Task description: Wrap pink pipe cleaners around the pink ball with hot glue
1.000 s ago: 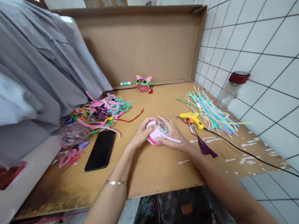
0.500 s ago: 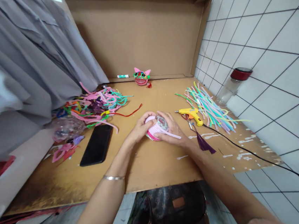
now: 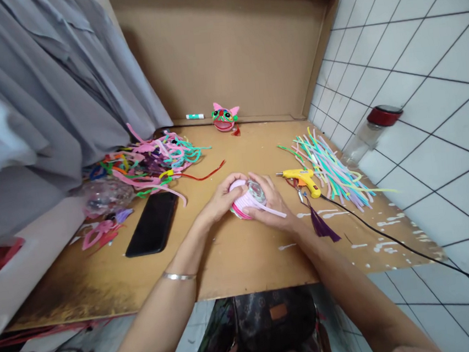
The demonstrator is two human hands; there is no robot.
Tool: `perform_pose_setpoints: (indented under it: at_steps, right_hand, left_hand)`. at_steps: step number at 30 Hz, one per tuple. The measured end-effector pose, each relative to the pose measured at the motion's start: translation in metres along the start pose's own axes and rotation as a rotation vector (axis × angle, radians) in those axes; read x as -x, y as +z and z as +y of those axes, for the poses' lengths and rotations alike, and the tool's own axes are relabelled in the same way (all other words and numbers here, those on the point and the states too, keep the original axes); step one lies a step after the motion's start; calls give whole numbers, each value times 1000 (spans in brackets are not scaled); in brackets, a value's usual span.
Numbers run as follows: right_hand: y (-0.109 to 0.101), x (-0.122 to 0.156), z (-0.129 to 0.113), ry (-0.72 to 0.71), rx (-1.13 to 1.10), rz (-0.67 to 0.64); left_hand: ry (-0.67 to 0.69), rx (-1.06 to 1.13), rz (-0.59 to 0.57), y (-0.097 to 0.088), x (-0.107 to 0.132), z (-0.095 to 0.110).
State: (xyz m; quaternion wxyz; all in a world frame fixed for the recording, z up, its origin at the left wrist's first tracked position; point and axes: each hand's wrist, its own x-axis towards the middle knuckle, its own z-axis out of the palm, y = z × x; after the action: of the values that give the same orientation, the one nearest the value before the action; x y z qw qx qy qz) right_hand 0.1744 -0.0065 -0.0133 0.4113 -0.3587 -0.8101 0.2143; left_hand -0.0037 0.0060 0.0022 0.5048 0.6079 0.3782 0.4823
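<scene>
Fingers of the left hand [image 3: 223, 200] and right hand [image 3: 274, 205] clasp the lilac-wound ball [image 3: 244, 201], whose loose pipe-cleaner end [image 3: 276, 212] should lie snug.

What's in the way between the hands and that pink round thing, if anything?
Nothing visible: the left hand and right hand both touch the round thing directly. One lilac strip sticks out over the right hand.
</scene>
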Motion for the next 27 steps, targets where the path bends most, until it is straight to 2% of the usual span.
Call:
perform_pose_setpoints:
  at_steps: [11,20,27]
  right_hand:
    - [2,-1,4,-31,-32,20]
    - [2,0,0,-30,-33,88]
    - [2,1,-4,26,-45,65]
  left_hand:
    - [-6,44,-2,1,1,1]
    - [-29,46,-8,3,4,7]
    - [-35,64,-11,2,2,5]
